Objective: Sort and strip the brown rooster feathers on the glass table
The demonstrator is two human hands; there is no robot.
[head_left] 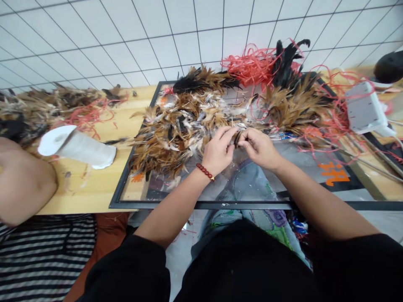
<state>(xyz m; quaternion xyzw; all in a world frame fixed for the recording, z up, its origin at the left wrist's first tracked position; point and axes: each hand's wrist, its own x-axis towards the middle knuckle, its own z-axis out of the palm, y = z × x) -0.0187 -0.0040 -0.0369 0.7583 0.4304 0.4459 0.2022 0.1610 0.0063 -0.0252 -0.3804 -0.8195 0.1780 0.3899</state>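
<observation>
My left hand (pixel 219 149), with a dark red bead bracelet (pixel 205 172) at the wrist, pinches a small dark brown feather (pixel 237 138). Close on its right, my right hand (pixel 258 147) has thumb and fingers closed on the same feather. Both hands are over a black-framed glass panel (pixel 245 205). Left of them spreads a big pile of brown and white feathers (pixel 176 134). Another brown feather bunch (pixel 291 107) lies beyond my right hand, and a blue-handled tool (pixel 285 136) is just beside that hand.
Pink-red ribbon strips (pixel 252 65) are heaped at the back. A white box (pixel 365 107) with cables stands at the right. On the left are a white roll (pixel 85 147), more feathers (pixel 40 105) and another person's arm (pixel 25 180). A tiled wall (pixel 126 37) runs behind.
</observation>
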